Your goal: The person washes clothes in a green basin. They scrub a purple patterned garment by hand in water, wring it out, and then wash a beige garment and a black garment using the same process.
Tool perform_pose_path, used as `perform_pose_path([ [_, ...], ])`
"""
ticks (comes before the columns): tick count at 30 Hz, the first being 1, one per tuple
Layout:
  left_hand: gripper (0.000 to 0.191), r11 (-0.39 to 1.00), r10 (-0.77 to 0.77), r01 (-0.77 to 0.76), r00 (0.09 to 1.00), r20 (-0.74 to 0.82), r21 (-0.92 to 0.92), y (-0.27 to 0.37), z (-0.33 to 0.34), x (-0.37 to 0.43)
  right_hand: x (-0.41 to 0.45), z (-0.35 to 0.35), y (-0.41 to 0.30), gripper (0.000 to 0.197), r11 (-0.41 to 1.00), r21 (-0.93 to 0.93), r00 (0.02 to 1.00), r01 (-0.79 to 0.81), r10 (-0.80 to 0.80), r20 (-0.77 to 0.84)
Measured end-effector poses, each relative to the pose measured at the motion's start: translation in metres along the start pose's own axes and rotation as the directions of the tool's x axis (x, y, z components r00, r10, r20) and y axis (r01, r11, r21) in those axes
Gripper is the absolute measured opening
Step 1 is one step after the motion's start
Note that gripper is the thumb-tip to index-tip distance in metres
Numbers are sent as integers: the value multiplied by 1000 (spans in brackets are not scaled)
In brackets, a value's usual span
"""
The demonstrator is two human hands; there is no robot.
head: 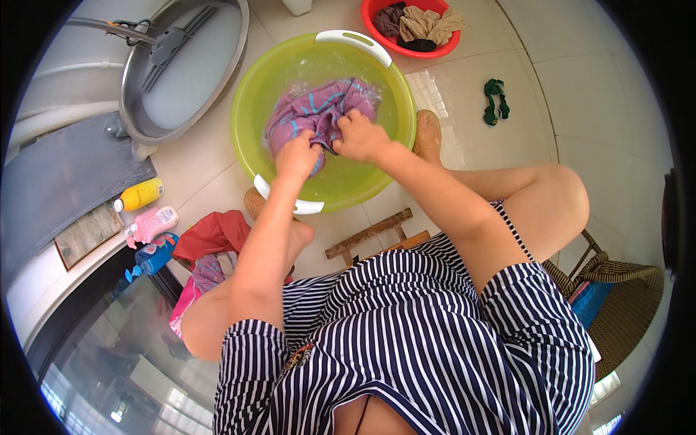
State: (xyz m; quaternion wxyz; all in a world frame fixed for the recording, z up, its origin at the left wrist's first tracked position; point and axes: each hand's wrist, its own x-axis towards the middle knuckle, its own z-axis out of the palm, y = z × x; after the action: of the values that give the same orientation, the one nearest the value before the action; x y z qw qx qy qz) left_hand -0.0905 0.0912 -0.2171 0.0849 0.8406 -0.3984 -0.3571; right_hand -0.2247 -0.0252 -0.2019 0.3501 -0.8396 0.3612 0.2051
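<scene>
A purple garment with light blue stripes (312, 106) lies bunched in the water of a yellow-green plastic basin (239, 128) with white handles. My left hand (298, 156) grips the near left part of the cloth, fingers curled into it. Close by on the right, my right hand (359, 136) pinches the same garment near its gathered dark edge. Small splashes show around the cloth's far side. Part of the garment is under water, and the fingertips are partly hidden by folds.
Upper left, a metal tub (187, 70) holds cloudy water. A red basin (367, 24) with clothes stands beyond. A dark green cloth item (495, 102) lies on the tiles. Yellow (142, 194), pink (155, 224) and blue (155, 255) bottles stand left, near heaped clothes (215, 236). A wicker chair (625, 304) is at right.
</scene>
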Motion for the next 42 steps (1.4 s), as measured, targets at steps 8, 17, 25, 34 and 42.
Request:
perform_pose_path([
  [8,42,996,-85,84,995,60,18,-10,43,15,27,55,45,32,962,-182,977,205,-212,-21],
  [17,40,311,-94,307,952,292,-899,10,-85,-19,-21,-76,-39,28,928,325,970,181,-114,-213],
  [25,25,61,-11,25,1000,24,-998,63,-148,-32,-71,-151,-70,38,529,752,831,393,-555,-44],
  [34,10,34,148,-232,963,-225,-972,118,-242,-82,-32,-140,-45,107,784,160,784,599,-535,-315],
  [42,33,62,217,-301,935,-282,-952,75,-268,-97,1,-148,-93,59,777,400,867,487,-371,-334],
])
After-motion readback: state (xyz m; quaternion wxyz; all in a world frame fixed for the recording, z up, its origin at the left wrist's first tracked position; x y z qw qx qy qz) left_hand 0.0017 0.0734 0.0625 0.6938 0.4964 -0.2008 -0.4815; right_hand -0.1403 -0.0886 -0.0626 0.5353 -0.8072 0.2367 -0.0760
